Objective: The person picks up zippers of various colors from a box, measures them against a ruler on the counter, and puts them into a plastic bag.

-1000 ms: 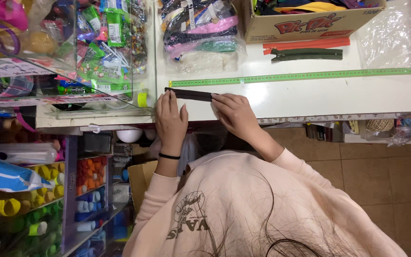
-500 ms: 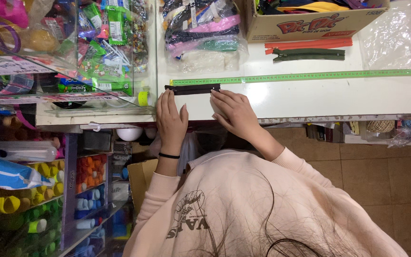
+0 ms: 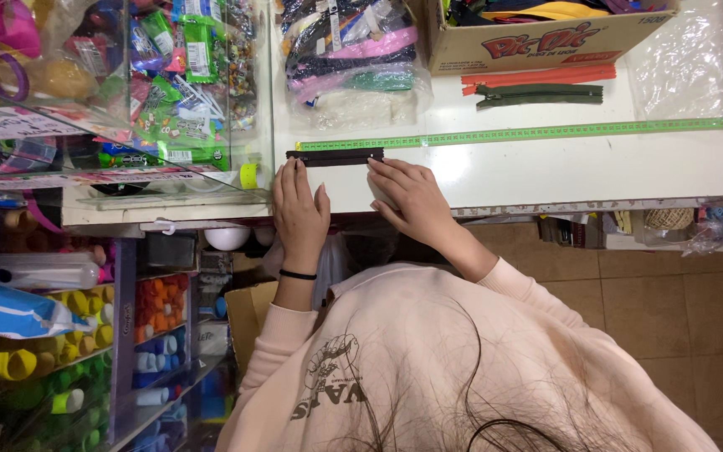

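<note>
Black short zipper [image 3: 334, 156] is lying flat on the white glossy counter [image 3: 546, 167], just below and along the green measuring tape [image 3: 546, 132]. Left hand [image 3: 299, 209] is pressing its left end with flat, spread fingers; right hand [image 3: 407, 197] is pinning the right end with fingertips. Neither is clamping it, only pressing down. Doing it well, I judge: keeping the zipper taut, straight, and its end matched to the tape's start.

Cardboard box [image 3: 546, 42]: top cut off by the upper edge.
Tape measure [image 3: 529, 132]: right end runs out of frame.
Plastic sheet [image 3: 696, 59]: cropped at the top right corner.
Dark zipper [image 3: 334, 156]: both ends hidden under fingertips [image 3: 290, 167].
Bagged goods [image 3: 177, 75]: blurred behind glass.
</note>
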